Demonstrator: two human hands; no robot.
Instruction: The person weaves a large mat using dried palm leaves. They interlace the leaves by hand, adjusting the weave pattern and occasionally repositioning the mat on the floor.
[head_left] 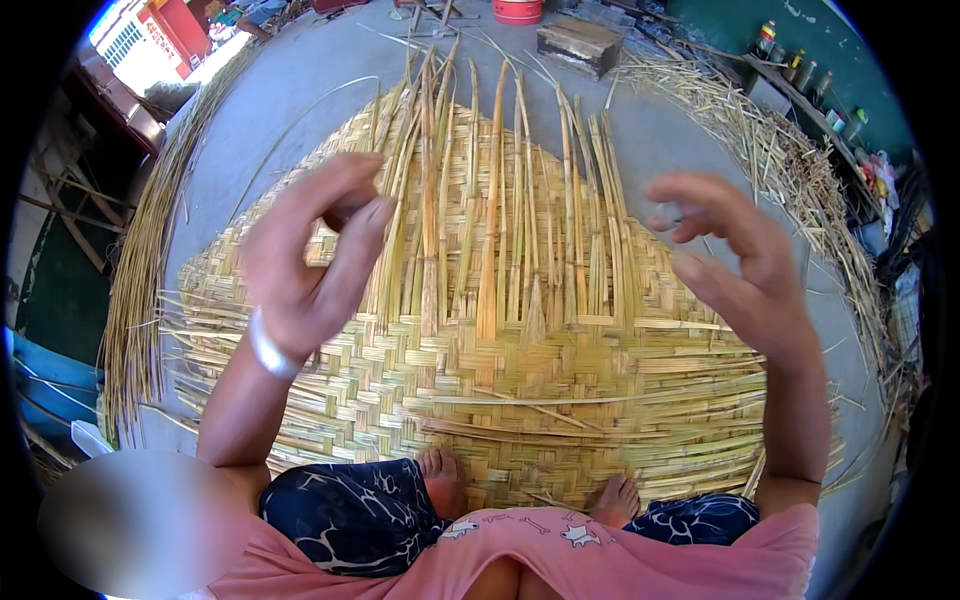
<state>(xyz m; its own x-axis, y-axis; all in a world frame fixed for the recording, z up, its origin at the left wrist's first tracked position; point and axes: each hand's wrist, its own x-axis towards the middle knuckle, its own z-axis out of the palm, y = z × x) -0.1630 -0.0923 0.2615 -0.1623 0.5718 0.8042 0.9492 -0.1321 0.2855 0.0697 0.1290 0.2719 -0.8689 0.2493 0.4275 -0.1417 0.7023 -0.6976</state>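
My left hand (318, 250), a pale bracelet on its wrist, is raised over the left part of a woven mat (370, 385) of split yellow-green strips. Its fingers curve with the thumb apart, and I see nothing held between them. Opposite it, my right hand (735, 255) hovers above the mat's right edge, fingers bent and thumb spread away. Something small and grey sits at one of its fingers, too blurred to name. Between the hands, several upright strips (490, 220) lie side by side, pointing away from me. Crosswise strips (700, 385) stick out along both sides of the mat.
Long strips are piled on the floor at left (140, 310), and a heap of loose strips (770, 150) runs along the right. A wooden block (578, 47) and a red bucket (517, 11) stand at the far side. Bottles (766, 38) line a shelf. My bare feet (445, 480) rest on the mat.
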